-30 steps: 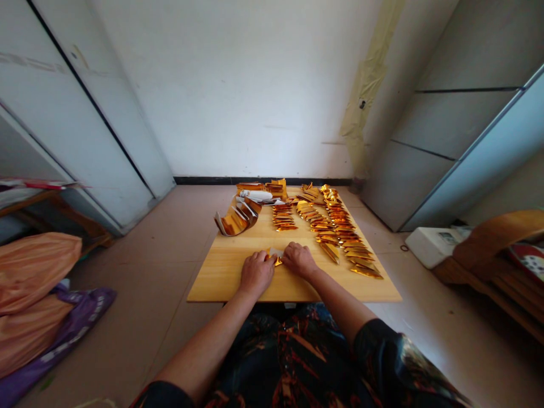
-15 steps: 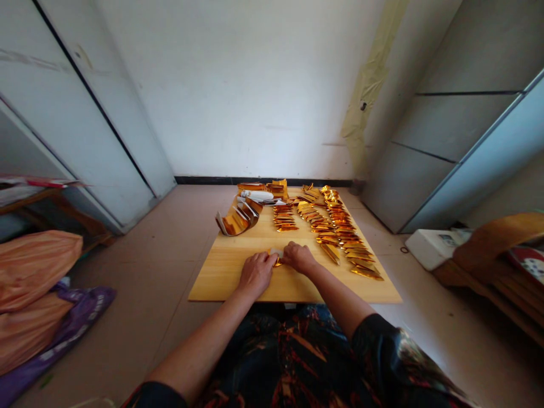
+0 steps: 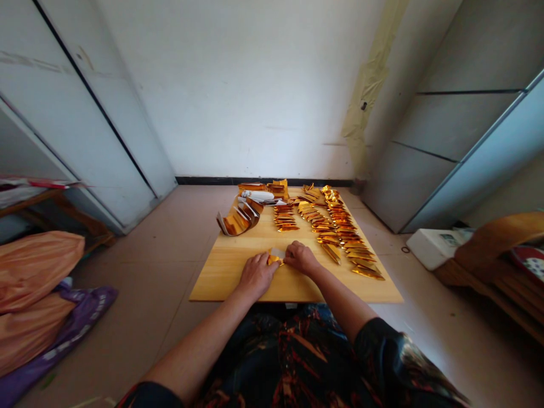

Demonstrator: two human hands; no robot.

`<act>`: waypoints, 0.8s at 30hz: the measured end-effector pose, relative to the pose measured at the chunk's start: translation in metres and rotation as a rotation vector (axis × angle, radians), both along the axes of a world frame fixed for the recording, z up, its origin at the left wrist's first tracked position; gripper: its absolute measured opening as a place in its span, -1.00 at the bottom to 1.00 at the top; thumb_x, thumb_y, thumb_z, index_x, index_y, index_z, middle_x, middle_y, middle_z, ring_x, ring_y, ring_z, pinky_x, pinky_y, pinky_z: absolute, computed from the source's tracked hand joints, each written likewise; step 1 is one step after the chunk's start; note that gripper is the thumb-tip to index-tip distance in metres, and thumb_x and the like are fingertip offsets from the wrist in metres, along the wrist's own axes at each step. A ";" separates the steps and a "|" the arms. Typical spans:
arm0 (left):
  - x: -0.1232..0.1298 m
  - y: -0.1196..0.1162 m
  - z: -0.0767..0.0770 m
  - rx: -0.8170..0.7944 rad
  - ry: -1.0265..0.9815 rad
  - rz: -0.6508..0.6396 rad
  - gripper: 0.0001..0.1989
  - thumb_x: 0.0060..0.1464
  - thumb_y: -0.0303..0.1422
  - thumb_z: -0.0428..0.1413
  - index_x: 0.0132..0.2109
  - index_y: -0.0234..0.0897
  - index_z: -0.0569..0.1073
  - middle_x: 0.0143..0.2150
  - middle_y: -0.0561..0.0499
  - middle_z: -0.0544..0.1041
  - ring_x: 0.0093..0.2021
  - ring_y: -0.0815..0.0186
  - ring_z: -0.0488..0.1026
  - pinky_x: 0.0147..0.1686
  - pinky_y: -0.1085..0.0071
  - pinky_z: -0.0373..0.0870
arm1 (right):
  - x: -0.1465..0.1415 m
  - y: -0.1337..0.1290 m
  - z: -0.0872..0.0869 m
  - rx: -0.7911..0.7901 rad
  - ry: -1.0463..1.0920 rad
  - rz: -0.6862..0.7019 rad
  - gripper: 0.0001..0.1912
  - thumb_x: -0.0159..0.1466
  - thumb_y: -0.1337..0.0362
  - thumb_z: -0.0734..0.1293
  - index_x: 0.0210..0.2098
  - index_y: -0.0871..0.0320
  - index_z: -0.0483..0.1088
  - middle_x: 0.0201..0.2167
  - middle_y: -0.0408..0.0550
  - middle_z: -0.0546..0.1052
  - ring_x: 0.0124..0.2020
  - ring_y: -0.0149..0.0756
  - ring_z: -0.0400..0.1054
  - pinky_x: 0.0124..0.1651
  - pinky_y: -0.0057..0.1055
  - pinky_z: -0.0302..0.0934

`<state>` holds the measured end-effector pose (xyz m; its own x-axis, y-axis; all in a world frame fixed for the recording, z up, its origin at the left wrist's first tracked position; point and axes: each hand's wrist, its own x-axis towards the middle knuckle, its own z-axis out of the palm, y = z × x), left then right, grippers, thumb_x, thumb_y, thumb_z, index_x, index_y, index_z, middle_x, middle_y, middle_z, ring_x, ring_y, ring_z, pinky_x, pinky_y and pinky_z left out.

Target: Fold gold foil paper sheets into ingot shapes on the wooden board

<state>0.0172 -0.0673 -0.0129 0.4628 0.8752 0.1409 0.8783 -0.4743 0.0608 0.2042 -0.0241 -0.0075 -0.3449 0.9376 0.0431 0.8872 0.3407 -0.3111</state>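
Soft, even daylight fills the room, and no source is shown. Glare is thrown by the shiny gold foil pieces (image 3: 340,238) beyond the left hand (image 3: 256,276) and right hand (image 3: 301,258). Faint shadows fall on the pale wooden board (image 3: 229,277) below them. The pale grey cabinet doors (image 3: 476,130) far to the right are bent by wide-lens distortion.

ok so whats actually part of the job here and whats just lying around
Part of the job:
left hand
right hand
gold foil piece between them
rows of folded gold foil
wooden board

Just lying around:
orange sacks
purple bag
white box
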 end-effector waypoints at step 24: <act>-0.007 0.000 0.004 -0.089 -0.020 -0.035 -0.61 0.17 -0.38 -0.07 0.12 -0.04 0.37 0.20 -0.11 0.30 0.14 0.06 0.24 0.07 0.14 0.21 | -0.022 0.006 0.017 -0.339 0.340 -0.081 -0.83 0.03 0.51 0.24 -0.43 0.18 0.40 -0.55 -0.22 0.43 -0.52 -0.48 0.24 -0.44 -0.57 0.09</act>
